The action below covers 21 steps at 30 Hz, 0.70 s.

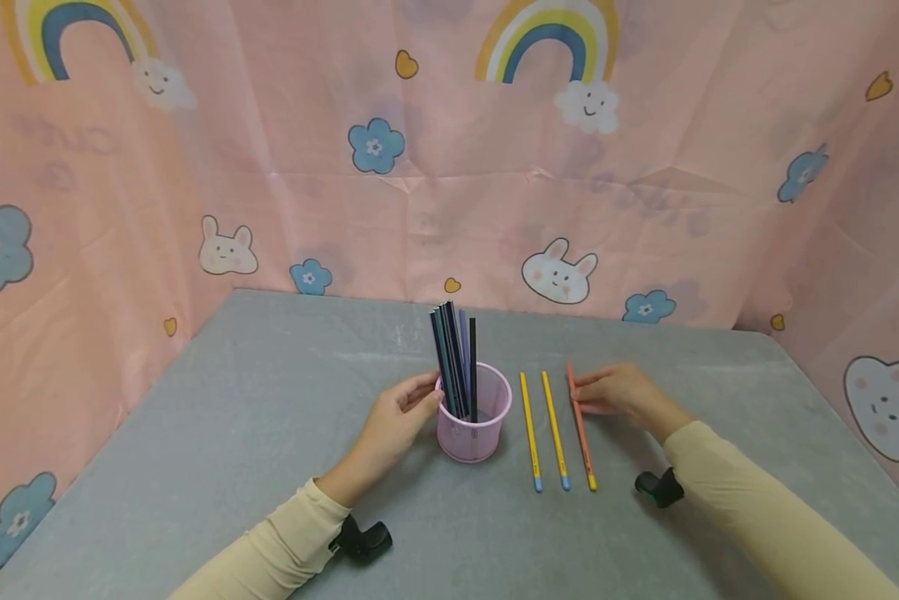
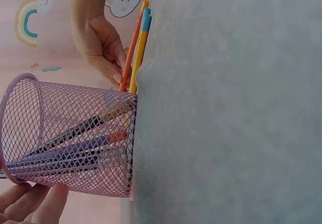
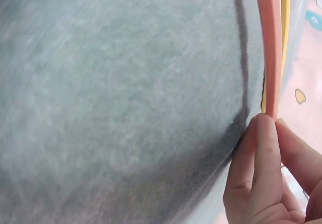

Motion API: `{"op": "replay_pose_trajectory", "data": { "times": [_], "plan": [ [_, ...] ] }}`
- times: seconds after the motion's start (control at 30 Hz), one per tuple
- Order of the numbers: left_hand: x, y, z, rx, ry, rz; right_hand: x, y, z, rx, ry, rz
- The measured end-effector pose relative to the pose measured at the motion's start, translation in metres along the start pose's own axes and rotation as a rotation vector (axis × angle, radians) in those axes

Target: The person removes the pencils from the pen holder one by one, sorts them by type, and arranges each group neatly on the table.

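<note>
A pink mesh pen holder [image 1: 494, 435] stands upright on the table, with several dark and purple pens and pencils [image 1: 451, 358] leaning to its left side. My left hand [image 1: 397, 417] holds the holder by its left side, fingers and thumb near the rim; in the left wrist view the fingertips [image 2: 56, 199] lie against the mesh. To the right of the holder, two yellow pencils [image 1: 530, 429] with blue ends lie side by side. Beside them is an orange pencil [image 1: 582, 442] with a yellow end. My right hand [image 1: 627, 397] pinches it near its far end, as the right wrist view confirms.
The grey table [image 1: 284, 375] has a pink printed cloth [image 1: 449, 217] hanging behind it and along its sides. A black wrist device [image 1: 367, 542] sits under the left sleeve, and another black device [image 1: 661, 488] under the right sleeve.
</note>
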<state>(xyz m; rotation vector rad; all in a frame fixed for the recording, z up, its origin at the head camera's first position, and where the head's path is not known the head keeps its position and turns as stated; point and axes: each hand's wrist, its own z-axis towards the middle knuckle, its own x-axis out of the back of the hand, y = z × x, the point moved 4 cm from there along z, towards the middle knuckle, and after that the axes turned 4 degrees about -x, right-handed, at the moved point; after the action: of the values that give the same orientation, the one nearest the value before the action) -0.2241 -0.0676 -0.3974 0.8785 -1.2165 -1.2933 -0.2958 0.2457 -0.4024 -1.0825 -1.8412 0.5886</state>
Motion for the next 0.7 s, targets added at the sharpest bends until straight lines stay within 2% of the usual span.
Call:
{"op": "replay_pose_trajectory", "data": {
  "times": [0.4,0.7],
  "plan": [
    [-0.0001,0.0005,-0.0008,-0.002,-0.002,-0.001,-0.0039,-0.0004,0.004,-0.059,0.084,-0.088],
    [-0.0004,0.0012,-0.0004,-0.011,-0.008,0.01,-0.0049,-0.0043,0.0034,-0.035,0.082,-0.129]
  ]
}}
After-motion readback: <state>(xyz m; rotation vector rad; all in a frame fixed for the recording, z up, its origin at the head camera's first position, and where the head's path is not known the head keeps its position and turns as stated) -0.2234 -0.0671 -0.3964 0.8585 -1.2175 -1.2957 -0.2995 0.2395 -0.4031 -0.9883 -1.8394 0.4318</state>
